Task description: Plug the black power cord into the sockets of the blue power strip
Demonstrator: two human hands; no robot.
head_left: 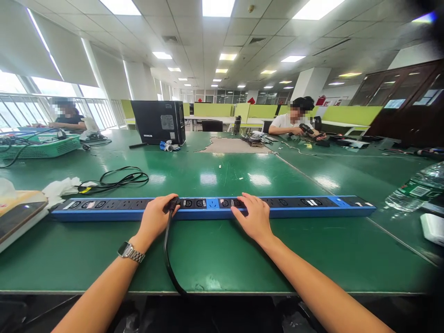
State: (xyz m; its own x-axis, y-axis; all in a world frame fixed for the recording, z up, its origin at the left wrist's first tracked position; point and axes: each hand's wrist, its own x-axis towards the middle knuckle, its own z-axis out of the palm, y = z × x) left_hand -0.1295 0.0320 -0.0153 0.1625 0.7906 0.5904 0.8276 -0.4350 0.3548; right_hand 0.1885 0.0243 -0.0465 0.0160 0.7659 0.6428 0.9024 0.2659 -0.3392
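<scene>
Here is the long blue power strip (211,208), lying flat and running parallel to the near edge of the green tabletop (222,263), a short way in from it and spanning most of the width. Its top face is a black row of sockets with a blue block near the middle. The left hand (156,221) is curled around a black plug (173,203) seated in a socket just left of the strip's centre, thumb and fingers pinching it. From that plug a black cable (167,252) drops toward the near edge and goes over it. A metal wristwatch (131,252) sits on the left wrist. The right hand (253,217) is spread flat, palm down, fingers pressing on the strip's top face just right of the blue block, gripping nothing.

Moving outward: behind the strip's left half, a coiled black cord (118,179) lies loose on the tabletop, beside some crumpled white paper (60,188). At the left edge, a flat tan box (19,215) touches the strip's end. At the right edge, a clear plastic bottle (416,187) lies on its side, near the strip's right end.

Farther back, a black computer case (159,122) stands upright toward the far left, with a green basket (41,145) at the far left corner. Two other people sit at the far edge, one at the left (67,121), one at the right (293,125) holding a dark tool.
</scene>
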